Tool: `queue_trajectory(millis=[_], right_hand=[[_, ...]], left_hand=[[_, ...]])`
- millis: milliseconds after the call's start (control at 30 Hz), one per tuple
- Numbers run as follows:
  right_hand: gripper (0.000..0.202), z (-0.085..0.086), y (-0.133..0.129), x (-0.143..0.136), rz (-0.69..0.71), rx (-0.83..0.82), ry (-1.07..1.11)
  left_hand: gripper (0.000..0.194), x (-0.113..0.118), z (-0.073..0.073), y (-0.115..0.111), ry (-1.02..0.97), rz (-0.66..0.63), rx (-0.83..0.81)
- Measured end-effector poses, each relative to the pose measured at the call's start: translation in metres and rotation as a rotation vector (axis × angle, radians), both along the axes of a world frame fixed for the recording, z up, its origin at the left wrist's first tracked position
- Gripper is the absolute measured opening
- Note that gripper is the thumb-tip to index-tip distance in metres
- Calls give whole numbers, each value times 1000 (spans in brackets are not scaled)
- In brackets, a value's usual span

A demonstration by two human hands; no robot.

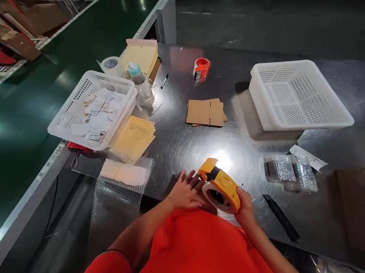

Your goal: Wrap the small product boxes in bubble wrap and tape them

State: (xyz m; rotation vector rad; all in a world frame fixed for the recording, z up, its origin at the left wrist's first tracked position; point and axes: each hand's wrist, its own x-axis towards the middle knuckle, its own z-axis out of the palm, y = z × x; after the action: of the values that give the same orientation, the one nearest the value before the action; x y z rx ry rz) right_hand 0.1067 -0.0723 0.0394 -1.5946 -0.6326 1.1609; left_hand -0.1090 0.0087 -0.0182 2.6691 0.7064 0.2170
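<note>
A yellow tape dispenser (227, 186) with a roll of tape in it is gripped by my right hand (245, 207) close to my body, above the table's front edge. Beside it, my left hand (186, 192) has its fingers stretched out toward the dispenser's front end; whether they touch it I cannot tell. Past both hands, a small stack of flat brown cardboard pieces (205, 112) lies on the metal table (177, 146). To the right of my right hand rest a black box cutter (281, 217) and several bubble-wrapped items (290, 172).
At left, a white basket (119, 88) holds papers and small packets, near yellow envelopes (134, 137) and bubble wrap (118, 197). A stacked white basket (329, 101) stands right. Behind are a red tape dispenser (201, 67), a marker (164, 81) and a spray bottle (134, 70). A green conveyor (74, 47) runs along the left.
</note>
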Motion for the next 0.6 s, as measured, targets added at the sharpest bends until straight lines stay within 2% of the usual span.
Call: queue_trajectory(millis=[67, 200, 300, 433, 600], right_hand=[[53, 4, 3, -3, -42, -11, 43], [50, 11, 7, -2, -135, -55, 109], [53, 14, 5, 6, -121, -83, 68], [52, 20, -2, 15, 5, -68, -42], [56, 22, -7, 18, 283, 44, -255]], left_hand=[[79, -3, -1, 7, 8, -78, 46], [61, -5, -11, 11, -4, -125, 108], [60, -4, -17, 8, -84, -140, 147], [60, 3, -25, 3, -160, -139, 116], [60, 9, -31, -2, -200, -69, -35]])
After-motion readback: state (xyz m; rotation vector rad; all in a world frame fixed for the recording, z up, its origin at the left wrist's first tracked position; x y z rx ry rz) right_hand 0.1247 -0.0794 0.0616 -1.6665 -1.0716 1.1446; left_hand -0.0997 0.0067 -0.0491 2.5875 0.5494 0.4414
